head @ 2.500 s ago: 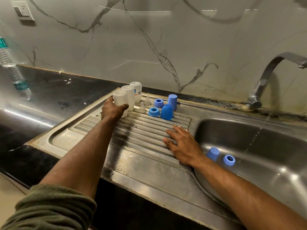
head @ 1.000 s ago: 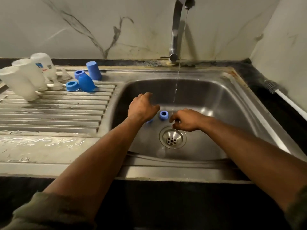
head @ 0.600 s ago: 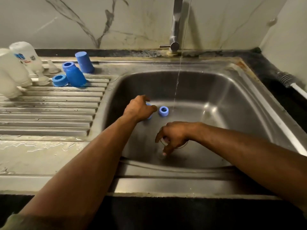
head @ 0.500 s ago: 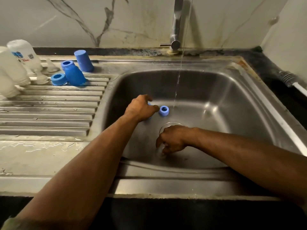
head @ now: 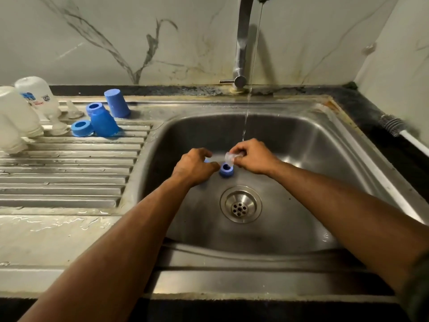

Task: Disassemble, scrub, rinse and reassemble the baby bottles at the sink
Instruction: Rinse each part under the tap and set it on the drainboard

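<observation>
In the steel sink, my right hand pinches a clear silicone teat just above a blue screw ring that sits on the basin floor. My left hand is beside the ring, its fingers curled over a blue cap of which only a sliver shows. On the drainboard at the left stand three white bottles upside down, two blue caps, two blue rings and two clear teats.
The tap runs a thin stream of water that falls just behind my hands. The drain strainer lies in front of them. A bottle brush lies on the dark counter at the right. The near drainboard is wet.
My right hand has risen from near the drain with a clear teat and moved over to the blue ring. My left hand has stayed on the blue cap.
</observation>
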